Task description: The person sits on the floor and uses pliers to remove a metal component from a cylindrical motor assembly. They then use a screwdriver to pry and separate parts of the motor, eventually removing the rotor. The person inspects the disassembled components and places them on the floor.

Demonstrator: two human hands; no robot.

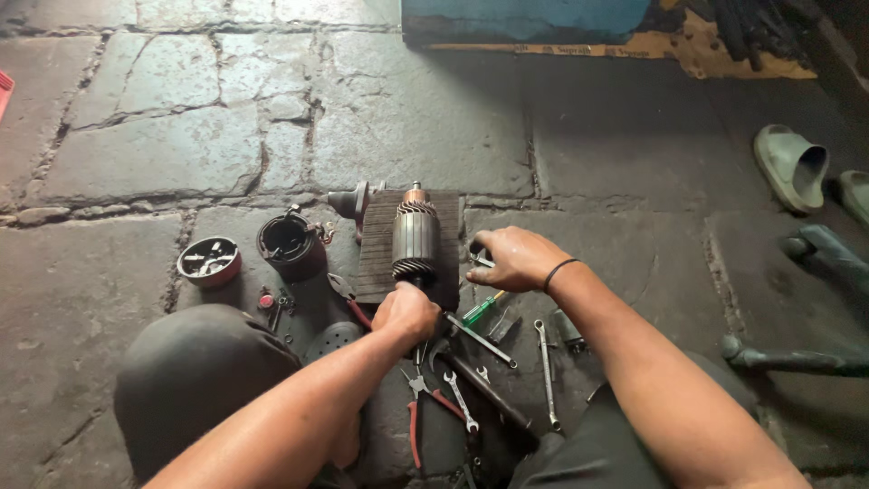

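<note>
Armature (415, 237) stands at the centre of the scene on a dark ribbed mat (380, 263), which lies on the stone floor (181, 154). Its long axis runs near to far, with the copper end pointing far and the shaft end pointing near, toward the person. The left hand (406, 312) is closed in a fist around the near shaft end and holds the part steady. The right hand (514, 257) rests just to the right of the armature with curled fingers, pinching a small metal tool (480, 261); what kind of tool I cannot tell. Judging from this, the step in hand is work on the armature while it is held firm, and the next move seems to call for a steady grip of the left hand and a careful approach of the small tool from the right side. Spanners (547, 369), red pliers (418, 407) and a green screwdriver (482, 309) lie near, between the arms. At left stand a round red housing (291, 244) and a shallow red cap (209, 261).
</note>
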